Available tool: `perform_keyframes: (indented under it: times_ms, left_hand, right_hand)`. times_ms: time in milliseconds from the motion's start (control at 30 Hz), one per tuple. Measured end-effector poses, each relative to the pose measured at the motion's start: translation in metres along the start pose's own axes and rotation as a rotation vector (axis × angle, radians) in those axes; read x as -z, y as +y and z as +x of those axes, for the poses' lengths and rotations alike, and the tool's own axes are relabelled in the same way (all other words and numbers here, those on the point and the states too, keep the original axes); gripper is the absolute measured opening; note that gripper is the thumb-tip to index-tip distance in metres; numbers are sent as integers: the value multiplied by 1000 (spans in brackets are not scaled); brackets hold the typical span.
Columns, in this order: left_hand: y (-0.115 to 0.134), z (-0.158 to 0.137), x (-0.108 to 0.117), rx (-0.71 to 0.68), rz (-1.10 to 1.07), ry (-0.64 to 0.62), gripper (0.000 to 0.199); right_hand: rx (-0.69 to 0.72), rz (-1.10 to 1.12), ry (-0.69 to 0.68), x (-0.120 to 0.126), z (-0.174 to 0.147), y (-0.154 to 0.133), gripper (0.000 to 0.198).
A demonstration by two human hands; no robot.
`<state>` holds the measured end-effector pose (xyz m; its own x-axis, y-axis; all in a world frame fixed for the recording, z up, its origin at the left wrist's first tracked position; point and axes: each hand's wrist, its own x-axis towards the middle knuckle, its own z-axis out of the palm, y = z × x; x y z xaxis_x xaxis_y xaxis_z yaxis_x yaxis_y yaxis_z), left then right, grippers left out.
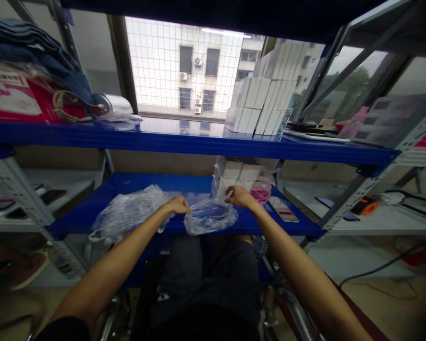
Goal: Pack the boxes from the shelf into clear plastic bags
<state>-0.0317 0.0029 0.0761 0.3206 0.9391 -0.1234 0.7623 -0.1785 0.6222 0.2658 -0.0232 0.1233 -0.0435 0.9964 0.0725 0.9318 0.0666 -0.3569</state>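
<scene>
A clear plastic bag lies crumpled at the front edge of the blue lower shelf. My left hand is closed, its fingertips pinching the bag's left edge. Above the bag's right end is my right hand, fingers curved, with a gap between thumb and forefinger. Just behind it stand white boxes wrapped in clear plastic, partly hidden by the hand. A heap of clear plastic bags lies to the left, partly behind my left forearm.
A phone lies right of a pink packet on the lower shelf. Overhead, the blue upper shelf carries stacked white boxes and a red-and-white package. Metal posts stand at both sides.
</scene>
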Motion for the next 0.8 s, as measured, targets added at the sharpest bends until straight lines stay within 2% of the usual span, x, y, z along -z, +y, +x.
perform_keyframes:
  times_ms: [167, 200, 267, 333, 367, 400, 433, 467, 533, 567, 600, 633, 667, 800]
  left_hand:
    - [10, -26, 5, -55, -43, 84, 20]
    - [11, -33, 9, -62, -76, 51, 25]
    - [13, -46, 20, -86, -156, -121, 41]
    - [15, -58, 34, -112, -173, -322, 53]
    - [16, -63, 40, -118, -133, -328, 52]
    - [18, -69, 46, -128, -73, -225, 45]
    - [19, -74, 51, -146, -5, -17, 38]
    - [21, -80, 56, -173, 64, 250, 33]
    - [21, -94, 61, -254, 182, 752, 42]
    - [20, -102, 62, -295, 238, 894, 49]
    - [18, -110, 61, -324, 301, 940, 54]
    - [15, -117, 59, -339, 367, 907, 59]
    - [12, -124, 55, -346, 431, 814, 62]
    - [-8, -140, 29, -310, 524, 299, 65]
  right_hand:
    - [13, 96, -91, 4, -6, 15, 64]
    - [16, 126, -135, 6, -7, 17, 70]
    - [34, 180, -263, 11, -10, 17, 81]
    - [74, 208, -402, 17, -13, 11, 79]
    - [102, 207, -443, 19, -14, 6, 73]
    - [134, 212, -434, 22, -15, -1, 64]
    - [168, 228, -352, 24, -16, -9, 57]
    - [208, 255, -200, 25, -18, -17, 55]
    - [304, 306, 205, 26, -24, -32, 61]
    - [360, 312, 384, 25, -29, -37, 66]
    - [418, 291, 496, 23, -35, -40, 69]
    - [470, 241, 528, 19, -43, -40, 72]
    - [509, 169, 495, 13, -50, -39, 75]
    - [518, -138, 121, -21, -82, -18, 82]
